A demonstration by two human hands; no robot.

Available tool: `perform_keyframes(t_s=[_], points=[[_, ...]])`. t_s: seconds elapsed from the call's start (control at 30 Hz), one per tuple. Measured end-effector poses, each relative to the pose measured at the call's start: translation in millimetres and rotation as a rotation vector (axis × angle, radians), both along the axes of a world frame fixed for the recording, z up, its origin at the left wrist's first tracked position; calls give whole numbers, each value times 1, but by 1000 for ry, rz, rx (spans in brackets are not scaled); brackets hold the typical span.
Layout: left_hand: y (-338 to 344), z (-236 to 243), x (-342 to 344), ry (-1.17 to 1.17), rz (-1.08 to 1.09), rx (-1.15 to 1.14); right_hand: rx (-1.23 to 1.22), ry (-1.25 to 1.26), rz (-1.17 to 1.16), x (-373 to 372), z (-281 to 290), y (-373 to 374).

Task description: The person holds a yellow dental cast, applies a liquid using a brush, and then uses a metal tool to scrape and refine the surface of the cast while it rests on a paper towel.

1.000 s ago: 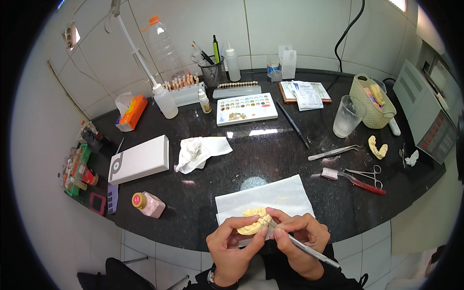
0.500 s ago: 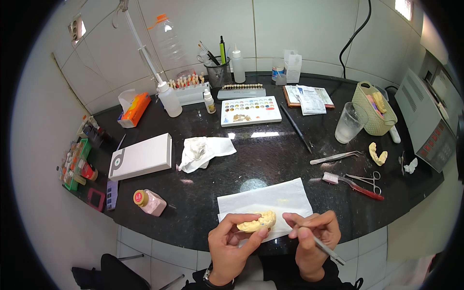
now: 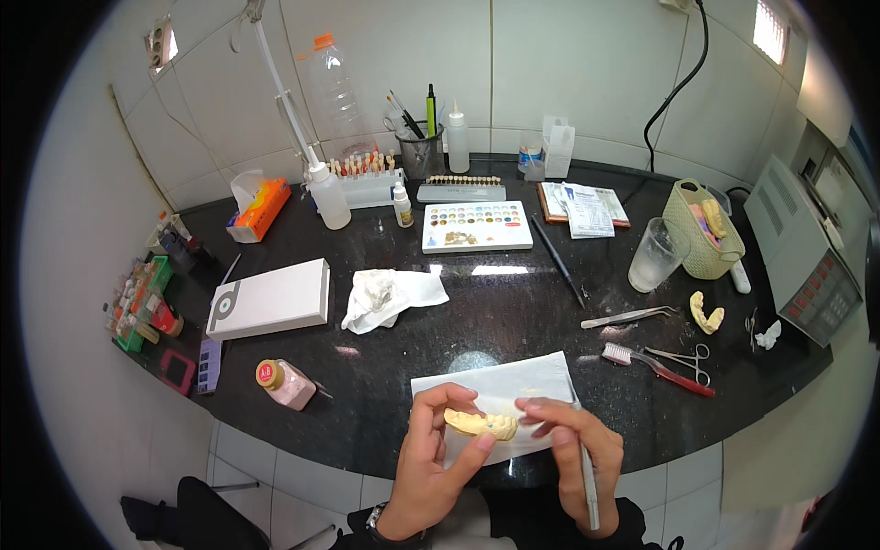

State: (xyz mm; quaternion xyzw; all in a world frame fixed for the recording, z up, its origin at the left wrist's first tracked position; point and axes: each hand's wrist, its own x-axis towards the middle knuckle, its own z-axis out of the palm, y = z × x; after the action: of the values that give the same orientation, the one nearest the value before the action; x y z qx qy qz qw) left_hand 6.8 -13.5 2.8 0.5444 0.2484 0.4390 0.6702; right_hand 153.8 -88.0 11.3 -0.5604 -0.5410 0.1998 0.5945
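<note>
Still gripping dental cast in left hand, now holding metal tool right of cast in right hand, pausing tool contact.

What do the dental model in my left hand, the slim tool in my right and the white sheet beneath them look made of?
Dental model: probably matte plaster, given its chalky pale yellow. Slim tool: likely satin metal, as its grey shaft looks silvery; coated plastic is possible. White sheet: seemingly matte paper, being thin and straight-edged, though cloth isn't ruled out.
</note>
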Motion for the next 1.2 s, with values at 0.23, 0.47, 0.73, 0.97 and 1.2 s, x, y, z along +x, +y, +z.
perform_keyframes(t_s=[0.23,0.47,0.73,0.97,1.2], points=[[-1,4,-4,92,27,251,24,166,67,-13,1,4],[-2,6,-4,180,124,478,113,214,30,-17,-11,5],[3,-4,-2,346,222,597,328,454,-161,-21,-15,7],[5,-10,1,306,248,571,115,541,-78,-9,-21,-4],[3,-12,1,301,279,520,194,301,4,-14,-14,5]])
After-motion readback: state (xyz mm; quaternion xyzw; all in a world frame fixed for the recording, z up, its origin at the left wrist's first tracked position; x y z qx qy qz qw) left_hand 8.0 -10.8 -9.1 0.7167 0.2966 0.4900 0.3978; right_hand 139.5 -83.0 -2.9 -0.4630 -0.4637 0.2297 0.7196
